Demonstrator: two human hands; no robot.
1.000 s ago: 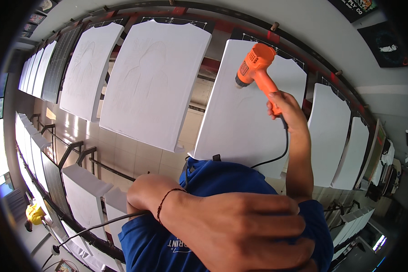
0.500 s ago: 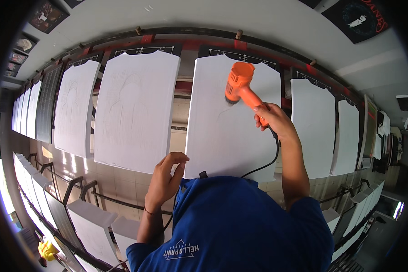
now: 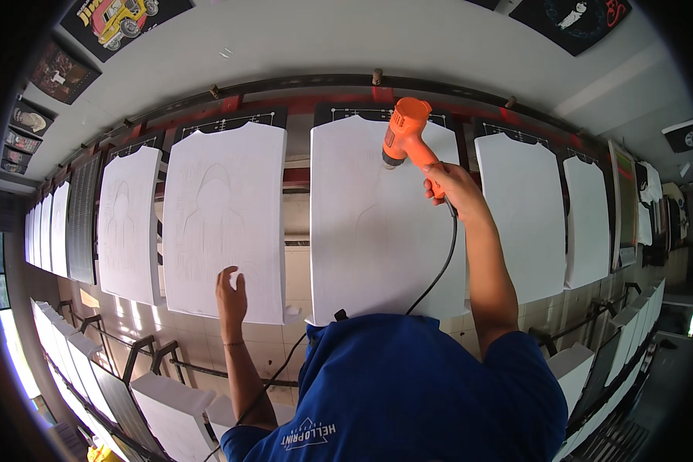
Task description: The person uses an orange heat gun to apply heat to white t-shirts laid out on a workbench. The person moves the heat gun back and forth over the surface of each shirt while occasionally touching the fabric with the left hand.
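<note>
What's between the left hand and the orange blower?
In the head view: part of one white shirt, a narrow gap, then part of another white shirt.

ok so that heat gun (image 3: 410, 132) is LOUD orange, with a blackish nozzle (image 3: 393, 159) and a plain black cord (image 3: 445, 262). The fabric panel (image 3: 362, 254) under it is white with a faint grey curve; the neighbouring panel (image 3: 246, 200) is white too, with a pale grey outline of a hooded-looking figure. Boards (image 3: 343, 115) poking out behind: black, thin white line markings. T-shirt (image 3: 431, 385) is deep royal blue, small white print. Wall's (image 3: 316, 46) flat grey, and one black poster (image 3: 123, 21) has a yellow vehicle.
</note>
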